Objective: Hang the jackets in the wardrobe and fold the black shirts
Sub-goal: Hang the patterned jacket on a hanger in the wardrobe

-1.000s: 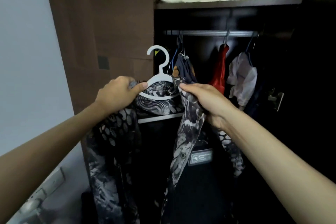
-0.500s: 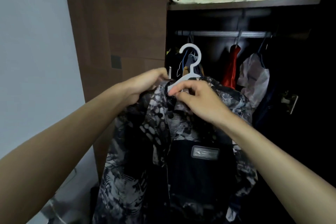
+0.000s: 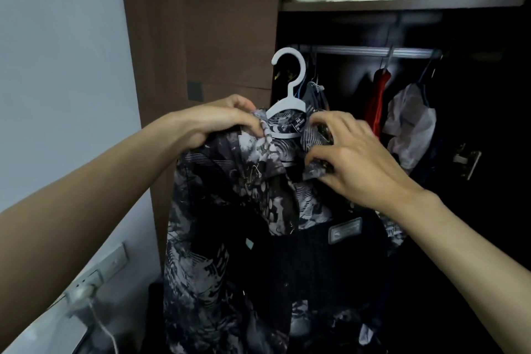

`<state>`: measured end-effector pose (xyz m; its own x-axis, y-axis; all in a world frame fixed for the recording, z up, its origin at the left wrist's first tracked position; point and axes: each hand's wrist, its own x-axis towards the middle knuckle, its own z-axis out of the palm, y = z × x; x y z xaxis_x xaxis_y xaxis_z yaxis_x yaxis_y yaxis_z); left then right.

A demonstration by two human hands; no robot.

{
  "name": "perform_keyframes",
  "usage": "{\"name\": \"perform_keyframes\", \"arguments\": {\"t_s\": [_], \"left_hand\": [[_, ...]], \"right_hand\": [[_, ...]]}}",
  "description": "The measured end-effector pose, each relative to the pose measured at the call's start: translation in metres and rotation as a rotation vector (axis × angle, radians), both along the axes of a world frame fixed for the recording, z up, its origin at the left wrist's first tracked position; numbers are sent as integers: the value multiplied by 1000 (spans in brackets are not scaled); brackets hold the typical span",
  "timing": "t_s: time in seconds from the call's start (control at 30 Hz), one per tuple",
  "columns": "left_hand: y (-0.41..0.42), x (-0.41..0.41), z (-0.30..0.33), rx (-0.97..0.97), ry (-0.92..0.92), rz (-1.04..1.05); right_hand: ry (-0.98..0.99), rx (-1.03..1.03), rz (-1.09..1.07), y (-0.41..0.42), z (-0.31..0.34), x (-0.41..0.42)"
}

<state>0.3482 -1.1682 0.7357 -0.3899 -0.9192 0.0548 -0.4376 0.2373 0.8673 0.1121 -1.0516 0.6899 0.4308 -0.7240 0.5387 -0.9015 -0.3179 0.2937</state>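
One head-worn camera looks forward and slightly down, close to the hands, facing the open wardrobe.

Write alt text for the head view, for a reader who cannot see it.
Two hands, left hand and right hand, grip the collar of a patterned grey jacket draped on a white hanger, held up before an open wardrobe. Its rail carries a red garment.

Both bare forearms reached forward and up, converging toward the middle. The left hand was curled with knuckles up, pinching cloth at its fingertips. The right hand, just right of it, pinched fabric between thumb and bent fingers.
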Motion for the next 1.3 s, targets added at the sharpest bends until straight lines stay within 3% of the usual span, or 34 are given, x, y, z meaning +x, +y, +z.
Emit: {"name": "perform_keyframes", "arguments": {"t_s": [0.13,0.43,0.53,0.7,1.03,1.3], "left_hand": [[-4,6,0,-118,-94,79],[-13,10,-2,-267,-153,62],[-17,10,-5,-287,-155,38],[-23,21,-10,-313,-142,42],[-22,28,-18,-328,-103,47],[-28,27,-17,-335,-144,59]], "right_hand": [[149,-2,65,8,1,7],[48,431,-40,7,-14,13],[132,527,-75,3,-15,17],[237,504,-116,-11,-5,7],[34,579,-89,-15,-2,19],[311,594,-225,-18,4,27]]}}
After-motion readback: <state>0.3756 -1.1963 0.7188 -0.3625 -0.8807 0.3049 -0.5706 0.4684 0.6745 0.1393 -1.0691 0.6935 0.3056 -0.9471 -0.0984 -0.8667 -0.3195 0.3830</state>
